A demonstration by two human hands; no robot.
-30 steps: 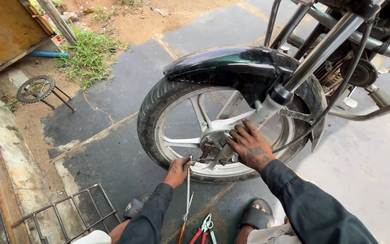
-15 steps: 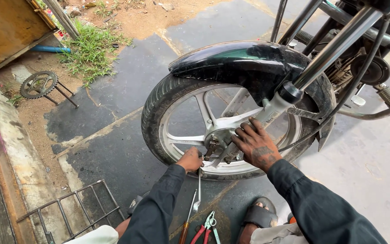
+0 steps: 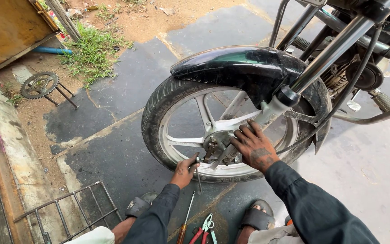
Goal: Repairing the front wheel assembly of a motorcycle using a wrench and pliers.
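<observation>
A motorcycle front wheel (image 3: 177,113) with silver alloy spokes and a dark mudguard (image 3: 244,68) stands upright in front of me. My right hand (image 3: 253,147) rests on the hub (image 3: 215,142) beside the lower fork leg (image 3: 271,110), fingers spread against the metal. My left hand (image 3: 184,171) is below the hub, closed around a slim metal tool (image 3: 198,178) whose upper end reaches toward the axle. Both forearms wear dark sleeves.
A screwdriver (image 3: 185,219) and red-handled pliers (image 3: 204,228) lie on the ground between my sandalled feet (image 3: 258,217). A wire rack (image 3: 64,212) lies at lower left. A sprocket (image 3: 39,85) sits on the dirt far left. The motorcycle frame and footpeg (image 3: 384,101) extend right.
The view has shifted closer to the wheel. My left hand has risen with the tool from under the rim toward the hub. My right hand stays on the hub.
</observation>
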